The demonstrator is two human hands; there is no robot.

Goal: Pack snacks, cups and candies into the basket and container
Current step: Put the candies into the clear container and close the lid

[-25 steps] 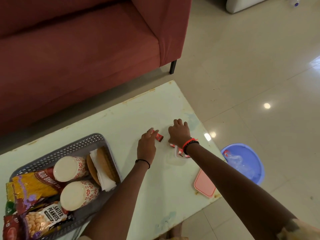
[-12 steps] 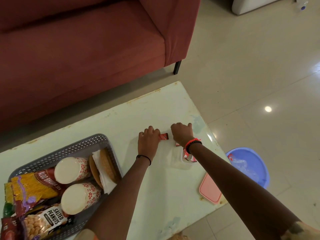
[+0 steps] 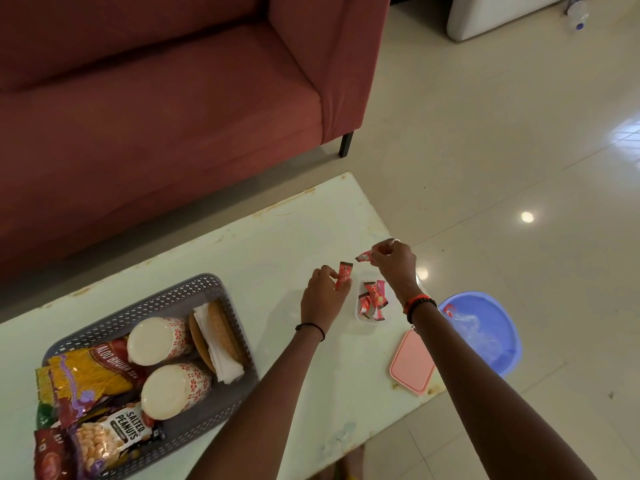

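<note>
Holding one small red candy point(image 3: 344, 274) by its shiny wrapper, the left hand point(image 3: 323, 299) pinches it just beside the little clear container point(image 3: 372, 301). The right hand point(image 3: 393, 259) pinches another red candy point(image 3: 363, 256) up above the far end of that container. Both candies are off the worktop point(image 3: 277, 237) and not yet dropped in. A few more red candies lie inside the container, which looks like thin see-through plastic with round corners. This seems to be the candy step, and it looks close to done. Next, each hand would need to move over the open box and let go. Then the flat pink lid point(image 3: 412, 363), lying near the worktop edge, would have to go on top. The gray basket point(image 3: 207, 289) has lots of tiny holes in its walls. It already holds two paper cups with red flowers, crinkly snack bags, round brown biscuits and white napkins. The worktop is smooth, pale and a bit chipped at the rim.
</note>
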